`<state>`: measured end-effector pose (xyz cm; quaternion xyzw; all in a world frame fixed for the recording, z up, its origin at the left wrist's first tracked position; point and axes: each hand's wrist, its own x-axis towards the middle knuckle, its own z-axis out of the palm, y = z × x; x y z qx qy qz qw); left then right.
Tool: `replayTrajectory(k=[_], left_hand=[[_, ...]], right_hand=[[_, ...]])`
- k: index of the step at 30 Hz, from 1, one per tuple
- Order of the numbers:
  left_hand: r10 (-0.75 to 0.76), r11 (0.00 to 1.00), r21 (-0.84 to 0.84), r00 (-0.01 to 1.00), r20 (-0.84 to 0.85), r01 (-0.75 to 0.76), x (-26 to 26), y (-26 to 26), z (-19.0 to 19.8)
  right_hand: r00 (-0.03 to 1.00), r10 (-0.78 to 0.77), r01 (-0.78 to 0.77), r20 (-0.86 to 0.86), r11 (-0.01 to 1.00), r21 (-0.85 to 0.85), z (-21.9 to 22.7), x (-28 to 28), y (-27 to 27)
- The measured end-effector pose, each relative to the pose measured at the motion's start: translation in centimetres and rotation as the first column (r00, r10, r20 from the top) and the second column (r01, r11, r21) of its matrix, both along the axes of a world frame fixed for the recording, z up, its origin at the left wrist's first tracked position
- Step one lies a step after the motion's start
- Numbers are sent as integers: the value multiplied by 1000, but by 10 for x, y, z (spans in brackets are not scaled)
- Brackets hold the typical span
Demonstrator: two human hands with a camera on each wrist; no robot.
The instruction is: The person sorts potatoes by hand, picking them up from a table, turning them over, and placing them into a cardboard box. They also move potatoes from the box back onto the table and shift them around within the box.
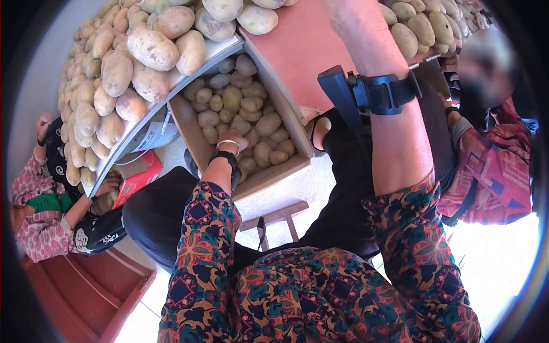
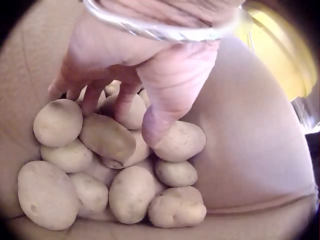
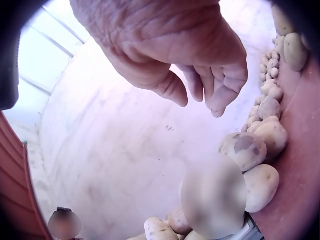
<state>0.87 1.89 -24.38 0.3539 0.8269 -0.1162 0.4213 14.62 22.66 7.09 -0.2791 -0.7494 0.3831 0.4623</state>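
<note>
My left hand reaches down into a cardboard box that holds many loose potatoes. In the left wrist view its fingers are spread and point down among the potatoes, and the thumb tip overlaps a pale round potato. A brownish oblong potato lies below the fingertips. My right hand is raised over the red tabletop, its fingers loosely bent with nothing between them. In the head view, this hand is partly cut off at the top edge.
A large potato pile covers the surface at the left, beside the box. Another potato pile lies at the back right. A person in a pink patterned sleeve sits at the left near a red carton; another person is at the right.
</note>
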Motion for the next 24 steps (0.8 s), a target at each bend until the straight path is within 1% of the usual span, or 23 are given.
replayTrajectory(k=[1,2,3,4,5,6,7,8,9,10,11,12,14,15,17,21,24], left_hand=[[-28,999,14,999,-31,29,-3,-2,-9],[-48,997,65,998,-42,50,-7,-8,-25],[-112,990,85,993,-36,115,-13,-11,-34],[-218,973,72,976,-19,219,-11,-9,-20],[-190,978,87,982,-10,190,-6,-8,-6],[-331,938,106,944,-4,330,-18,-14,-48],[-347,937,86,932,107,339,-21,-12,-59],[-364,931,67,922,130,358,-24,-18,-76],[-445,894,100,889,106,436,-18,-23,-85],[-386,922,20,919,86,385,0,-16,-60],[-439,896,-28,894,83,443,-4,-17,-90],[-439,894,-58,894,87,445,-4,-20,-95],[-427,900,-56,900,90,432,-2,-15,-86],[-412,907,-56,907,90,417,-2,-15,-78],[-395,914,-67,915,84,400,-3,-11,-74],[-372,923,-76,925,80,378,-5,-9,-64],[-356,929,-86,932,70,361,-8,-7,-60]], right_hand=[[1000,-7,6,-14,1000,-25,0,-3,-3],[999,-20,19,-26,999,-41,1,-3,-4],[999,-43,43,-23,999,-6,2,-3,-3],[999,-51,51,-6,997,-55,1,-3,-4],[998,-68,69,16,993,-99,-1,-3,-5],[995,-87,92,38,986,-142,-3,-2,-4],[993,-101,110,56,975,-193,-5,-1,-4],[990,-138,139,19,978,-158,-7,-4,-4],[986,-164,161,-14,979,-125,-8,-5,-5],[984,-175,169,-22,972,-161,-7,-6,-7],[983,-182,172,-33,965,-196,-6,-5,-9],[979,-198,189,-40,967,-170,-6,-7,-10],[984,-176,171,-20,971,-166,-7,-8,-11],[980,-195,189,-28,972,-140,-6,-7,-13],[991,-130,123,-35,979,-162,-4,-4,-18],[984,-158,147,-76,980,-133,-15,-10,-13],[984,-156,140,-85,977,-163,-15,-8,-12]])
